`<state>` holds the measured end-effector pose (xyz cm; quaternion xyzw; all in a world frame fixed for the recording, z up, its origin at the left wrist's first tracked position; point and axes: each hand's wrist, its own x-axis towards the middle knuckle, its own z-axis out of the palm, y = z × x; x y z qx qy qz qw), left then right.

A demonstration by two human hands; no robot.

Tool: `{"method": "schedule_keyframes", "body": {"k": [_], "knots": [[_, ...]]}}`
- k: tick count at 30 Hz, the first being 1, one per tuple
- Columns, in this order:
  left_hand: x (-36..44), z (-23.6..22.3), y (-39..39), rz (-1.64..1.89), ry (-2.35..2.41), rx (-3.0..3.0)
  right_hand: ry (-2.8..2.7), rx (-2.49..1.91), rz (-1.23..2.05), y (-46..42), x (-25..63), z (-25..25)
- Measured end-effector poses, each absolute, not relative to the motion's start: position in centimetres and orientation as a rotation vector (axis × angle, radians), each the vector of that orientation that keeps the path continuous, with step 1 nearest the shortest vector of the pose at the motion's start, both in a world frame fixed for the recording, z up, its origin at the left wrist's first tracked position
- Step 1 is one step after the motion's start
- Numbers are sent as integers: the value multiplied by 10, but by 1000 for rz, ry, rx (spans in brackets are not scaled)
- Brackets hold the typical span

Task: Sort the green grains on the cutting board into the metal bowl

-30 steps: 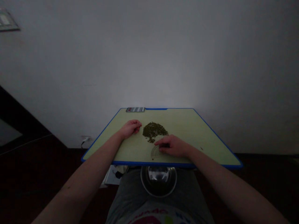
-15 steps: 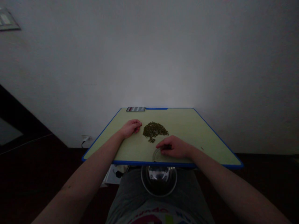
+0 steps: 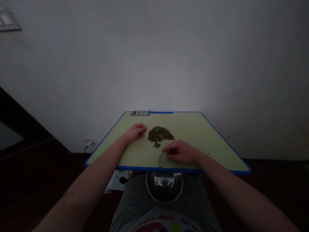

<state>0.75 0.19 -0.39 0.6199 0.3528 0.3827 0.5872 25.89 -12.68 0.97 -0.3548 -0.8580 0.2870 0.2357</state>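
Note:
A loose pile of small dark-green grains (image 3: 160,134), too small to tell apart, lies mid-table. Just left of it, my left hand (image 3: 136,132) rests on the pale yellow table top (image 3: 188,124) with fingers curled and fingertips together; anything inside is hidden. My right hand (image 3: 180,151) lies near the pile's lower right side, index finger stretched out, thumb apart below it, nothing visible between them. A faint curved marking (image 3: 162,159) shows on the table beside the right hand. Below the table's front edge, a shiny metal bowl (image 3: 164,193) sits on my lap.
A phone (image 3: 140,113) lies at the table's back left edge. Blue trim (image 3: 227,141) runs round the table. A small dark sliver (image 3: 209,154) lies right of my right wrist. A wall (image 3: 164,64) stands behind; a plugged socket (image 3: 89,142) is low at left.
My right hand's fingertips have shifted very slightly right, the index finger a little higher. My left hand and the pile look almost unchanged.

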Motion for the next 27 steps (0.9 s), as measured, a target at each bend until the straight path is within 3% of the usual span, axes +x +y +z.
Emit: {"method": "schedule_keyframes", "body": {"k": [17,27], "knots": [[8,-5,2,911,831,1443,-2342,-961,877,-130,260,13],[7,-6,3,909,817,1464,-1997,-1214,371,-120,259,8]]}}
